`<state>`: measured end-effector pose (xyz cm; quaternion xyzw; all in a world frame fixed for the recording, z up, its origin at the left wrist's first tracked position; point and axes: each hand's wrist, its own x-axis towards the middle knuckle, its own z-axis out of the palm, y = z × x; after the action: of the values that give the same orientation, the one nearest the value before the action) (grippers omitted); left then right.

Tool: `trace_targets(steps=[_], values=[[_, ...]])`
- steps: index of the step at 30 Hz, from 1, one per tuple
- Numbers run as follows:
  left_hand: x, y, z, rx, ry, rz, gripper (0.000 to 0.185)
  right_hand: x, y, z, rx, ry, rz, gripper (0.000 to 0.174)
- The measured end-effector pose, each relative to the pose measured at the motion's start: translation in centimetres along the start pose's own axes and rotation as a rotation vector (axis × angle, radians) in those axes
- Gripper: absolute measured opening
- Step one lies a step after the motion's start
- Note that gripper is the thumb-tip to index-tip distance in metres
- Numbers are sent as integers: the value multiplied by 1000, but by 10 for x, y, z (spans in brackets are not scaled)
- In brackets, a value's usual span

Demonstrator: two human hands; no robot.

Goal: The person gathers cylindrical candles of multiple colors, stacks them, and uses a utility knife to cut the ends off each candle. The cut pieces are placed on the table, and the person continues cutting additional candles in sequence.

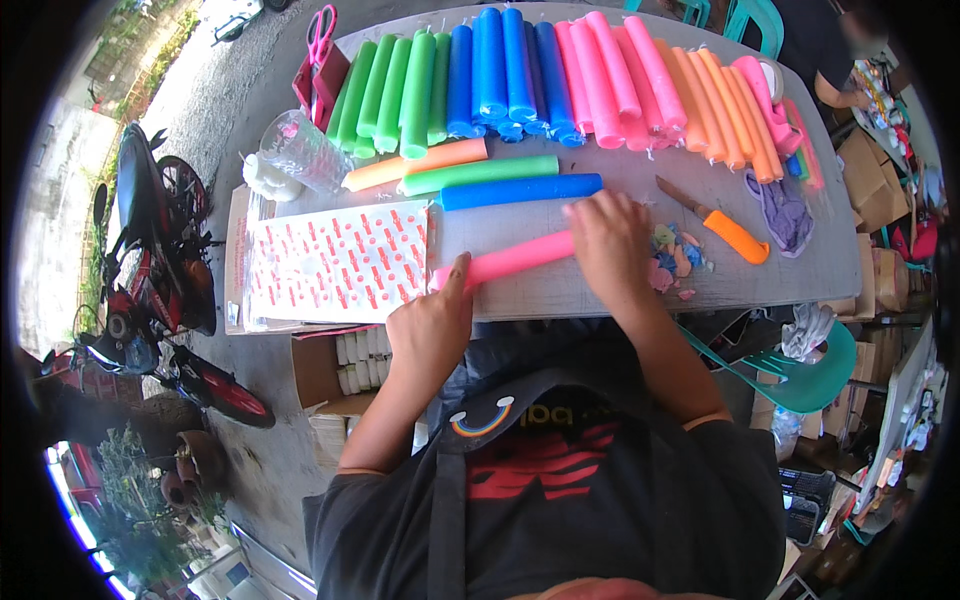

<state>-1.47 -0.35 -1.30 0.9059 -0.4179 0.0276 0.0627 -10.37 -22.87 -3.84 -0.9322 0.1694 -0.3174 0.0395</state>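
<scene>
A pink pillar candle (517,259) lies slantwise on the grey table (525,300) in front of me. My left hand (435,315) rests on its left end, index finger laid along it. Over its right end is my right hand (611,240), fingers bent and slightly blurred; whether they grip it cannot be told. Just beyond lie a blue candle (521,191), a green candle (480,175) and an orange candle (420,163). To the right are wax scraps (679,251) and a knife with an orange handle (735,236). Printed wrapping sheets (337,262) lie at the left.
Green (416,97), blue (491,67), pink (600,82) and orange candles (720,105) are piled along the far side. Scissors (321,34), a clear plastic cup (300,146), a pink tape dispenser (772,112) and a purple cloth (780,210) surround them. Another person (817,52) is at the upper right.
</scene>
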Motion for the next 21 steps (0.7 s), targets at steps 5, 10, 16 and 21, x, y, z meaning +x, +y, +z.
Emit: trace_targets(steps=[5, 10, 16, 21], values=[[1, 0, -2, -11, -2, -30, 40, -10, -10, -15, 123, -48, -44, 27], [1, 0, -1, -5, 33, -21, 38, -26, -19, -19, 130, -237, -250, 37], [1, -2, -2, -19, 11, -38, 36, -22, 16, -34, -63, -191, 22, 36], [3, -2, -3, -3, -8, -41, 38, -29, 6, -35, 145, -223, -158, 36]])
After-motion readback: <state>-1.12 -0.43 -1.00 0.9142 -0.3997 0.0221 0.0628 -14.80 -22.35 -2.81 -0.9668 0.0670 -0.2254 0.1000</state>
